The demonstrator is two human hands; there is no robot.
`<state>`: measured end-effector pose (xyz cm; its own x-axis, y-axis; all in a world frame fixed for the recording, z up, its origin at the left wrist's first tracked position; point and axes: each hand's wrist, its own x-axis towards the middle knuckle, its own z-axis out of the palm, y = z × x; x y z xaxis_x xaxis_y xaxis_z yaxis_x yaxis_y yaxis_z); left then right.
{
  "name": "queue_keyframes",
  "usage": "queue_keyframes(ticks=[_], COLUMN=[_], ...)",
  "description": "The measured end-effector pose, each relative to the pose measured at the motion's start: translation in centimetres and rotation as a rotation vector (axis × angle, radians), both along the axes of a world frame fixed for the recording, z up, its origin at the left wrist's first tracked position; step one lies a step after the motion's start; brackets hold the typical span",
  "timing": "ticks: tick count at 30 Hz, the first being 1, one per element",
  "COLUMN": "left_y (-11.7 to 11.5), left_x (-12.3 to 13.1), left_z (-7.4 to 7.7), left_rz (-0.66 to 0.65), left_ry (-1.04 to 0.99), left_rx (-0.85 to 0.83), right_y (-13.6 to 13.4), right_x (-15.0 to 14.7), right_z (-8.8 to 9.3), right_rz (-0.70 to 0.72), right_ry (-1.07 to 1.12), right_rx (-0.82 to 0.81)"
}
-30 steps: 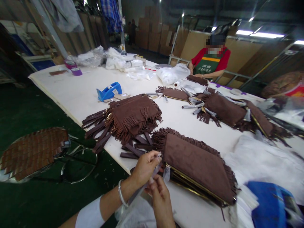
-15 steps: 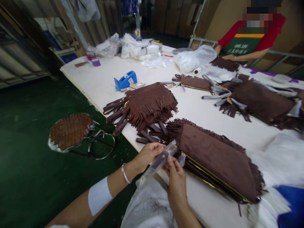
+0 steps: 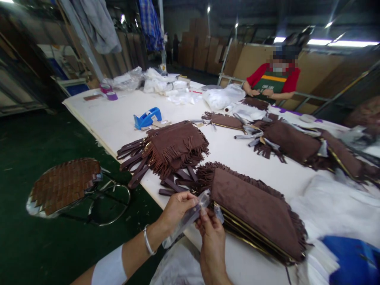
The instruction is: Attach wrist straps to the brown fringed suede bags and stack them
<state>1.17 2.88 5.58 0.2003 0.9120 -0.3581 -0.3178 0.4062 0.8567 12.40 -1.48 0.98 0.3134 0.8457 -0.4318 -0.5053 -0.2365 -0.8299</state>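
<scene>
Between my two hands is a strap in a clear plastic sleeve, held near the table's front edge. My left hand pinches the sleeve from the left, a silver bangle at its wrist. My right hand is closed on its upper end from the right. Just right of my fingers lies a stack of brown fringed bags with gold zips facing me. Beyond my hands sits another pile of fringed bags, with dark straps hanging to the left.
A blue tape dispenser and purple tape rolls stand on the white table. More bags and white plastic lie right. A person in an apron stands across. A stool is at left.
The view has tilted up and shifted, so the table's things appear lower and further left. Both hands still hold the sleeve. The person across has lifted their hands off the brown piece.
</scene>
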Motion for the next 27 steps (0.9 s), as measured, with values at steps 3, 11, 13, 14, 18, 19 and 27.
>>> queue_keyframes(ticks=[3, 11, 13, 14, 18, 19, 27], left_y=[0.0, -0.4, -0.6, -0.7, -1.1, -1.3, -3.1], left_x=[0.2, 1.4, 1.8, 1.9, 2.1, 2.1, 1.9], left_z=[-0.1, -1.2, -1.6, -1.7, -1.6, -1.5, -0.5], left_rz=[0.013, 0.111, 0.155, 0.165, 0.162, 0.158, 0.048], left_ry=[0.032, 0.161, 0.172, 0.176, 0.298, 0.350, 0.567], left_rx=[0.033, 0.065, 0.050, 0.050, 0.158, 0.205, 0.386], right_y=[0.2, 0.8, 1.1, 1.1, 0.9, 0.8, -0.5], right_x=[0.1, -0.3, -0.5, -0.6, -0.6, -0.5, -0.1], right_z=[-0.3, -0.5, -0.5, -0.4, -0.3, -0.3, 0.5], right_rz=[-0.014, -0.064, -0.063, -0.068, -0.078, -0.072, -0.008], right_ry=[0.038, 0.062, 0.058, 0.043, -0.104, -0.153, -0.404], right_rx=[-0.002, -0.011, -0.002, -0.002, 0.011, 0.020, 0.037])
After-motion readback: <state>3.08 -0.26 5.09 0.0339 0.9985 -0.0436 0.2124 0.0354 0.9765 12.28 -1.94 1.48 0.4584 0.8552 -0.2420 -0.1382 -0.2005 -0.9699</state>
